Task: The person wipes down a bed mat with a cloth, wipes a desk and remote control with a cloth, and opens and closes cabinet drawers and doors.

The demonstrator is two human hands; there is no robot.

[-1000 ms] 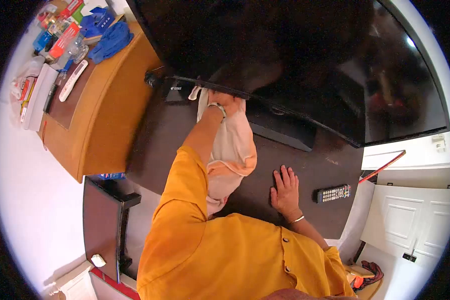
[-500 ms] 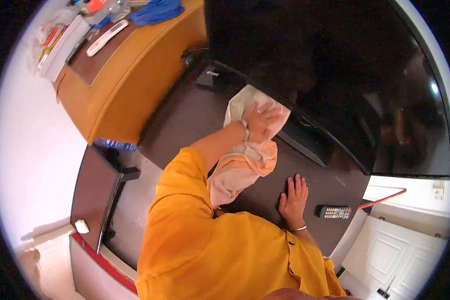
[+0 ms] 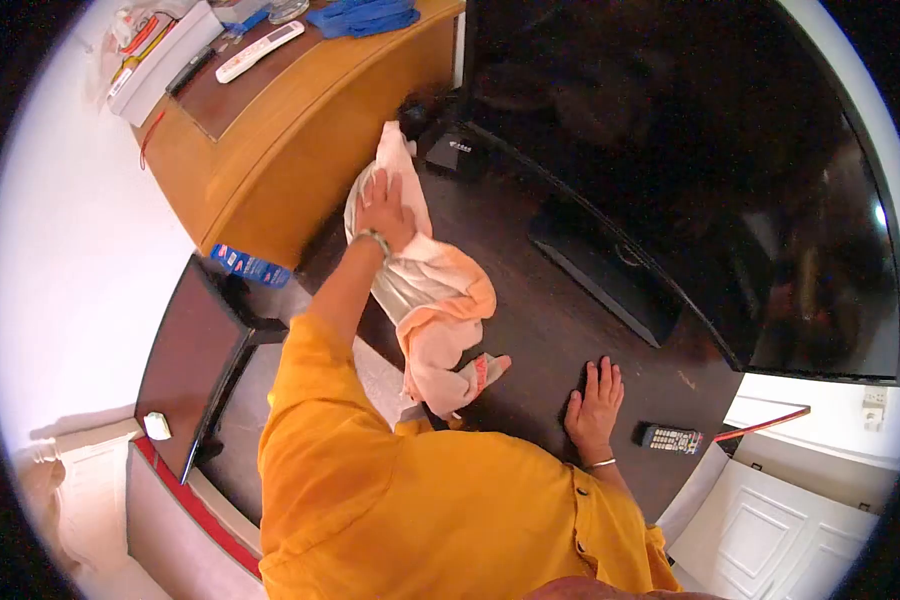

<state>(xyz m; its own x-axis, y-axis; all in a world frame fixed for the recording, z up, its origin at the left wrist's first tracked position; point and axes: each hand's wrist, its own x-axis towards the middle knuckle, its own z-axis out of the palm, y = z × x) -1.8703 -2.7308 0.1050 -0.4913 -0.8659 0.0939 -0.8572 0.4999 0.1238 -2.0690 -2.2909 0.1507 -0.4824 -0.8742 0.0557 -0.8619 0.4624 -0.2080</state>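
My left hand (image 3: 385, 212) lies flat, fingers spread, on a crumpled pale pink-and-cream cloth (image 3: 440, 270). The cloth trails over the dark brown tabletop (image 3: 530, 360) toward my body, its far tip close to a small black box (image 3: 455, 150). My right hand (image 3: 594, 412) rests palm down on the same tabletop, fingers extended, with nothing in it. A black remote control (image 3: 671, 438) is just to its right.
A large black television (image 3: 670, 170) stands on its base (image 3: 605, 270) along the back. At left are a wooden cabinet (image 3: 320, 160) bearing a white remote (image 3: 260, 52) and a blue cloth (image 3: 365, 18), a blue packet (image 3: 250, 265), and a lower shelf (image 3: 185, 345).
My left hand has swept the cloth leftward, from in front of the television's base toward the wooden cabinet. My right hand stays in place on the tabletop. The view has shifted slightly.
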